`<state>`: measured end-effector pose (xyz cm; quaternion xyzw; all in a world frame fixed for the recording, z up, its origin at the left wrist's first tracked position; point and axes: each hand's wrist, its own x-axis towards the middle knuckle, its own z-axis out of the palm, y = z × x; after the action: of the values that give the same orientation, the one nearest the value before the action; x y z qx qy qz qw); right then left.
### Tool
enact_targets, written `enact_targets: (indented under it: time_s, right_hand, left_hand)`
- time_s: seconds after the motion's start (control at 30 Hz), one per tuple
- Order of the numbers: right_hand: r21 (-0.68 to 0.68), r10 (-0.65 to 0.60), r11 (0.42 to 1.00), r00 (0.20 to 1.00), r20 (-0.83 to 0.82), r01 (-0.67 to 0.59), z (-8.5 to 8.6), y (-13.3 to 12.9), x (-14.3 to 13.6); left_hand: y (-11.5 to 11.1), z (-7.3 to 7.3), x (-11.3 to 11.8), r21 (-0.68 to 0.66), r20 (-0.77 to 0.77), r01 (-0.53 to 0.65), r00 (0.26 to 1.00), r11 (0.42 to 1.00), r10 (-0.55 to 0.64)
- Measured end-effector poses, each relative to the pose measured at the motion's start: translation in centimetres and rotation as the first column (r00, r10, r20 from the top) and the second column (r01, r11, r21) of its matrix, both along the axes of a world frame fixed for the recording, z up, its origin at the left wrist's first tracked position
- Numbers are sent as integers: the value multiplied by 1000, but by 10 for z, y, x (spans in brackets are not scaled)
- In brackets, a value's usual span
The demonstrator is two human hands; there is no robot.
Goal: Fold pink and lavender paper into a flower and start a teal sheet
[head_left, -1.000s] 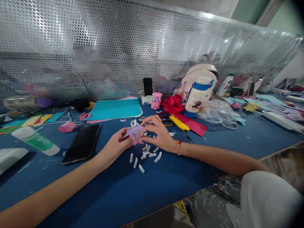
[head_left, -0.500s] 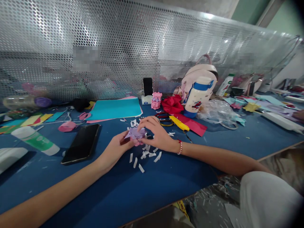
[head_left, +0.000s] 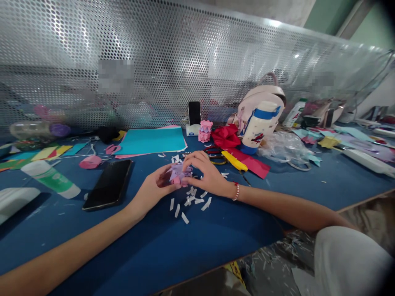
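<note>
Between my two hands is a small folded-paper piece (head_left: 179,173), purple on top with pink below. My left hand (head_left: 157,183) grips it from the left, thumb along its lower front. From the right, my right hand (head_left: 205,172) pinches its edge between thumb and curled fingers, which hide part of it. White paper scraps (head_left: 191,199) lie scattered on the blue table around and below. Behind stands a similar pink and purple paper stack (head_left: 205,131). Scissors (head_left: 216,156) and a yellow cutter (head_left: 234,160) lie just beyond my right hand.
A black phone (head_left: 108,185) and a green-white tube (head_left: 51,179) lie on the left. Turquoise sheets (head_left: 152,140) are at the back. Red paper (head_left: 251,162), a bottle (head_left: 257,129), a backpack (head_left: 247,102) and a plastic bag (head_left: 284,150) stand or lie right. A perforated metal panel (head_left: 154,61) bounds the back.
The paper piece has tipped in my hands, so more of its pink underside shows at the front. Both hands keep their hold. The whole view has shifted slightly.
</note>
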<state>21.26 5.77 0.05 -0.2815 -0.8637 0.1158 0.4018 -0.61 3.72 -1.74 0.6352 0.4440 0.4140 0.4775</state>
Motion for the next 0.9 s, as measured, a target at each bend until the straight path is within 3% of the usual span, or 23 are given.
enact_targets:
  time_s: [0.3, 0.57, 0.7, 0.9]
  right_hand:
    - [-45, 11, 999, 1000, 25, -10, -3, -1, -4]
    - [24, 78, 997, 997, -28, -77, -2, -1, 1]
    - [-71, 143, 986, 985, -99, -150, -4, 0, 3]
    - [-216, 202, 949, 968, -151, -232, 0, 7, 8]
  left_hand:
    - [3, 0, 2, 126, -116, -21, 993, 992, 36]
    - [-1, 2, -1, 257, -188, 1, 981, 966, 49]
    - [-1, 2, -4, 311, -237, 19, 970, 950, 58]
    - [-4, 10, -10, 326, -292, 117, 956, 938, -18]
